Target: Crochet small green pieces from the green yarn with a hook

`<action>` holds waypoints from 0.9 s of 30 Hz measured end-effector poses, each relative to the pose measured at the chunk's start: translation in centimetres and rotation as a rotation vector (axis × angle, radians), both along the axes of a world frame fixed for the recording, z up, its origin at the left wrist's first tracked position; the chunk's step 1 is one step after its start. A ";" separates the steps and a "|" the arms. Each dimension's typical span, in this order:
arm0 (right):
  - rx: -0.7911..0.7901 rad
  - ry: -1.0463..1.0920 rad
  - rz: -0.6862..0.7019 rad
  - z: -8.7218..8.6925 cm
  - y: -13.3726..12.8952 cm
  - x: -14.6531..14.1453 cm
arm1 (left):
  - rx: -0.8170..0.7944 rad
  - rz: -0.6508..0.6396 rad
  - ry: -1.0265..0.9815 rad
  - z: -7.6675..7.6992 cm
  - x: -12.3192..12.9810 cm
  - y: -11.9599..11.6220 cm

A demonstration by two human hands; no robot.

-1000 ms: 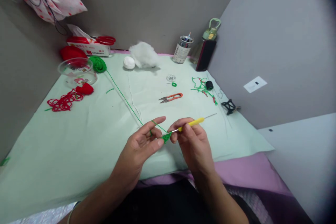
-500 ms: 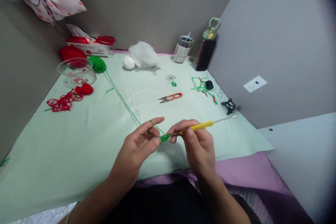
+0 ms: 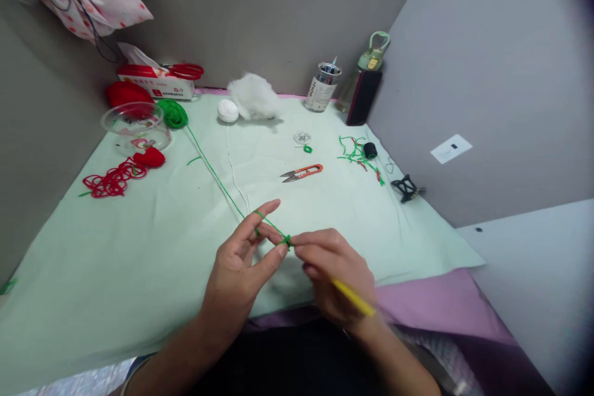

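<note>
My left hand (image 3: 245,253) pinches a small green crocheted piece (image 3: 288,241) between thumb and fingers, its index finger raised with green yarn looped round it. That yarn runs back to a green ball (image 3: 172,113). Closed round a yellow-handled hook (image 3: 353,297) is my right hand (image 3: 336,269); its fingertips are at the right side of the green piece. The hook's handle slants down toward my right wrist, and its tip is hidden at the stitches. Orange-handled thread snips (image 3: 304,172) lie beyond my hands.
Red yarn (image 3: 111,180), a clear tub (image 3: 137,130) and a tissue box (image 3: 160,83) are at the left. A white ball (image 3: 228,111) and stuffing (image 3: 254,96) lie at the back. A pen jar (image 3: 320,91), phone (image 3: 365,98), yarn scraps (image 3: 355,151) and black stand (image 3: 407,188) are at the right.
My right hand has turned, so the yellow handle has swung from pointing up-right to down-right. My left hand and the green piece have shifted slightly left.
</note>
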State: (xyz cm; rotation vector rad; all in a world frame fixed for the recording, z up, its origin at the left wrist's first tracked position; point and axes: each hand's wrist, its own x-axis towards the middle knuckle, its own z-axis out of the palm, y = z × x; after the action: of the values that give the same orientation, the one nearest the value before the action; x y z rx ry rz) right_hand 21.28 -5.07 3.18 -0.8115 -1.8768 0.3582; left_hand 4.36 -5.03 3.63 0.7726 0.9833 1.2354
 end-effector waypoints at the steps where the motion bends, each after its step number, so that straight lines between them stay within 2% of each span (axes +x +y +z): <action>1: 0.039 -0.062 -0.025 -0.2 -0.1 -0.1 | -0.051 -0.032 -0.077 0.1 0.0 0.0; 4: 0.034 -0.067 -0.076 -0.5 -0.3 -0.2 | -0.234 -0.158 -0.321 0.5 -0.1 0.3; 7: -0.160 0.224 -0.051 -0.2 -0.1 -0.2 | -0.287 -0.182 -0.405 0.8 -0.3 0.6; 10: -0.305 0.451 0.008 0.4 0.4 -0.5 | -0.205 -0.121 -0.321 0.7 -0.3 0.6; 14: -0.373 0.453 0.019 0.6 0.8 -1.3 | -0.117 -0.106 -0.219 0.4 0.1 0.3; 18: -0.415 0.518 0.027 0.1 0.6 -1.4 | -0.111 -0.120 -0.199 0.1 0.0 0.3; 23: -0.414 0.558 0.020 -0.2 0.6 -0.5 | -0.102 -0.060 -0.131 0.4 -0.5 0.5; 27: -0.514 0.688 0.099 -0.1 0.8 -0.3 | -0.094 -0.075 -0.117 0.7 -0.6 0.4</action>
State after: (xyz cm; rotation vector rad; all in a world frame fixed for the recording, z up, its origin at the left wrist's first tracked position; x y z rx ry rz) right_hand 21.00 -4.22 3.08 -0.7907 -1.1836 1.0665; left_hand 3.79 -4.67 4.36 0.6510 0.9027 1.1488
